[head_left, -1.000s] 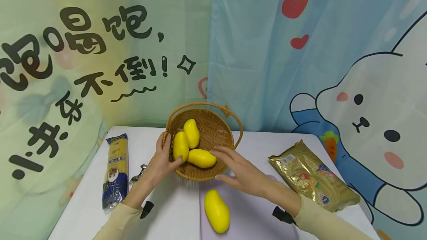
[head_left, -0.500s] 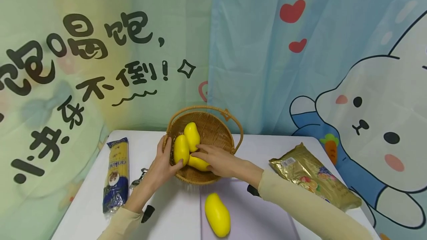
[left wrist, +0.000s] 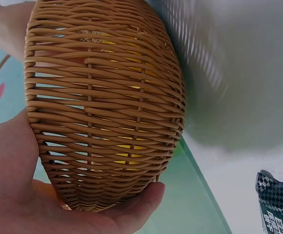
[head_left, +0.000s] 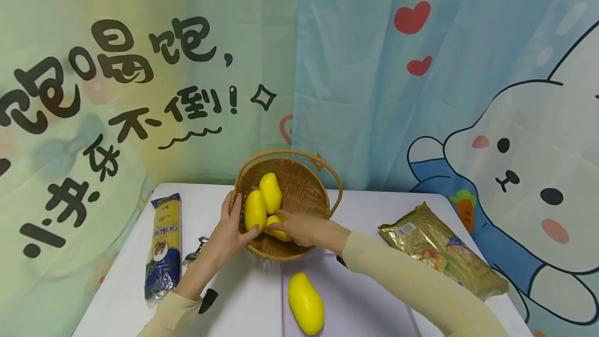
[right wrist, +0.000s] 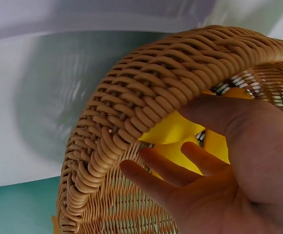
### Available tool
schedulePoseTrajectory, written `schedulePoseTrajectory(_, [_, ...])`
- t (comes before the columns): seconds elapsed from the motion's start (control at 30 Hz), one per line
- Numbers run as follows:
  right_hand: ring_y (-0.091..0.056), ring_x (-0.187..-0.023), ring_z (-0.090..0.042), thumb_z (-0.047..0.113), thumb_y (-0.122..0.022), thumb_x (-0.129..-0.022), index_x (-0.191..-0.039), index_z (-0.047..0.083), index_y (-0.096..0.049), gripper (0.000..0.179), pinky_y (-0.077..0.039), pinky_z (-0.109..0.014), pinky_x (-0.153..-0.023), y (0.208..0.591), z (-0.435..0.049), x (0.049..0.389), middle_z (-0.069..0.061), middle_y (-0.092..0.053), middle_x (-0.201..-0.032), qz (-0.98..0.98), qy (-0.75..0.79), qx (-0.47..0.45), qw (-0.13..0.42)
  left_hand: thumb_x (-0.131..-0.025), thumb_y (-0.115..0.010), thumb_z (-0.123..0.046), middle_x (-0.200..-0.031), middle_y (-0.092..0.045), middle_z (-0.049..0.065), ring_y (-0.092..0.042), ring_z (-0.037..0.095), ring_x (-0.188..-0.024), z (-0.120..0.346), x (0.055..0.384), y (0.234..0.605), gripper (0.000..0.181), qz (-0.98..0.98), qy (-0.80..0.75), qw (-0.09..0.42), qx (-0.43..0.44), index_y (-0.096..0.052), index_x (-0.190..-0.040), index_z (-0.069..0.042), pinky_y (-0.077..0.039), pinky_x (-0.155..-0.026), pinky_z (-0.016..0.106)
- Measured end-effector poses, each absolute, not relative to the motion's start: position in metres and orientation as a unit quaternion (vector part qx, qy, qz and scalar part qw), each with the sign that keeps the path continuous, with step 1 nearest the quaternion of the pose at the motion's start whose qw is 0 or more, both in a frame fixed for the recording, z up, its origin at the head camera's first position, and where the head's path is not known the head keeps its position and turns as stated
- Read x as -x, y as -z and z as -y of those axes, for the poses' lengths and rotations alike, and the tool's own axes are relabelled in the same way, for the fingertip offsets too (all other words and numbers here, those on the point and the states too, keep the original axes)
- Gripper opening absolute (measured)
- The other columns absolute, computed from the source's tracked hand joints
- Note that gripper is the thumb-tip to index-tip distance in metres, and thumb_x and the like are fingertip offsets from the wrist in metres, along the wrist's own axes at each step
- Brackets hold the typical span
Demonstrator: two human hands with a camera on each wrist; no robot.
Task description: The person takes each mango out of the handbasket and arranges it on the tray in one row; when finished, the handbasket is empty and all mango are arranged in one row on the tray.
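The right hand (head_left: 301,227) lay inside a round, woven brown wicker basket (head_left: 306,186), over a smooth yellow mango-shaped fruit (head_left: 278,229), while the left hand (head_left: 229,230) held the rim.
The left grip was firm-looking, thumb inside and fingers outside the wall; the right thumb and fingers lay either side of the fruit, though whether they pinched it could not be told. Just left of the right grip sat a second yellow fruit (head_left: 255,211), close to the left thumb, with a third yellow fruit (head_left: 270,191) beyond; a fourth yellow fruit (head_left: 306,303) lay nearer the person, on a flat lilac sheet (head_left: 355,295). The step in hand seemed to be grasping or settling the fruit; the next move probably called for sure finger contact and a steady rim.
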State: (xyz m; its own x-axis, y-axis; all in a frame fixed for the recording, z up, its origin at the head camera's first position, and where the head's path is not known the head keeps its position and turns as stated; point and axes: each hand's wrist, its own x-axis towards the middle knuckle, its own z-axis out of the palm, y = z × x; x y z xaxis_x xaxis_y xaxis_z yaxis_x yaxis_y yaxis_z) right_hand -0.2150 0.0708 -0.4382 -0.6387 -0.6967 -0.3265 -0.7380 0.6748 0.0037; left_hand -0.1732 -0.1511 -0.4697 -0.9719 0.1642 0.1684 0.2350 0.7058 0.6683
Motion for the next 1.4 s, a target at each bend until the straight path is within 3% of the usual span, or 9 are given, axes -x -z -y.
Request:
schedulePoseTrajectory(0.13, [-0.068,-0.096,-0.021,-0.001,-0.061,-0.098,-0.156,0.045,-0.036,0.078,-0.056,-0.025,-0.071,0.441,-0.068,0.215,-0.008,-0.029,-0.166,-0.905,-0.066,0.383,0.175,-0.093,-0.071,-0.029,-0.167,-0.001,0.027,-0.051,0.046,-0.133,0.15,0.172,0.47,0.096,0.923,0.366,0.047,0.107,-0.012,-0.16,0.006,-0.052,-0.101,0.051])
schedulePoseTrajectory(0.3, [-0.066,-0.085,-0.019,0.003,-0.06,-0.1,-0.156,0.047,-0.033,0.077,-0.055,-0.023,-0.068,0.441,-0.064,0.215,-0.01,-0.036,-0.16,-0.896,-0.114,0.397,0.163,-0.093,-0.071,-0.029,-0.167,-0.001,0.027,-0.053,0.046,-0.131,0.149,0.172,0.47,0.096,0.923,0.366,0.05,0.105,-0.013,-0.16,0.005,-0.052,-0.1,0.051])
schedulePoseTrajectory(0.43, [-0.067,-0.106,-0.024,0.006,-0.057,-0.102,-0.157,0.049,-0.029,0.074,-0.058,-0.028,-0.082,0.44,-0.062,0.215,-0.01,-0.035,-0.16,-0.894,-0.142,0.393,0.163,-0.093,-0.071,-0.03,-0.167,-0.001,0.027,-0.054,0.046,-0.129,0.149,0.171,0.469,0.096,0.923,0.367,0.05,0.105,-0.013,-0.16,0.005,-0.053,-0.1,0.051])
schedulePoseTrajectory(0.6, [-0.053,-0.136,-0.032,0.007,-0.049,-0.106,-0.159,0.048,-0.022,0.073,-0.052,-0.042,-0.104,0.442,-0.064,0.215,-0.014,-0.027,-0.166,-0.904,-0.114,0.369,0.184,-0.093,-0.072,-0.029,-0.167,-0.001,0.027,-0.051,0.047,-0.132,0.149,0.171,0.471,0.096,0.923,0.367,0.052,0.106,-0.013,-0.16,0.006,-0.051,-0.101,0.052])
schedulePoseTrajectory(0.83, [-0.061,-0.125,-0.029,0.0,-0.053,-0.102,-0.159,0.045,-0.023,0.079,-0.057,-0.036,-0.093,0.447,-0.066,0.216,-0.016,-0.032,-0.162,-0.907,-0.111,0.368,0.173,-0.092,-0.072,-0.028,-0.166,-0.004,0.03,-0.052,0.047,-0.131,0.149,0.172,0.471,0.096,0.923,0.364,0.06,0.109,-0.015,-0.159,0.007,-0.052,-0.101,0.052])
schedulePoseTrajectory(1.0, [-0.061,-0.121,-0.024,0.004,-0.057,-0.102,-0.159,0.046,-0.021,0.08,-0.057,-0.034,-0.093,0.446,-0.071,0.216,-0.014,-0.038,-0.157,-0.907,-0.1,0.367,0.182,-0.092,-0.072,-0.028,-0.166,-0.002,0.029,-0.053,0.047,-0.13,0.149,0.172,0.471,0.096,0.924,0.362,0.056,0.108,-0.014,-0.16,0.007,-0.052,-0.1,0.052])
schedulePoseTrajectory(1.2, [-0.063,-0.105,-0.021,0.007,-0.069,-0.095,-0.16,0.039,-0.024,0.086,-0.057,-0.029,-0.086,0.433,-0.08,0.215,-0.017,-0.04,-0.152,-0.903,-0.067,0.379,0.189,-0.092,-0.072,-0.03,-0.167,-0.001,0.028,-0.057,0.046,-0.124,0.15,0.173,0.471,0.097,0.925,0.362,0.048,0.1,-0.012,-0.16,0.006,-0.055,-0.094,0.05])
schedulePoseTrajectory(1.4, [-0.058,-0.119,-0.023,0.005,-0.079,-0.087,-0.161,0.037,-0.025,0.097,-0.055,-0.034,-0.093,0.412,-0.094,0.219,-0.015,-0.041,-0.151,-0.912,0.029,0.351,0.211,-0.092,-0.071,-0.032,-0.168,0.0,0.026,-0.061,0.044,-0.119,0.15,0.174,0.47,0.098,0.925,0.364,0.044,0.098,-0.011,-0.161,0.004,-0.058,-0.088,0.047])
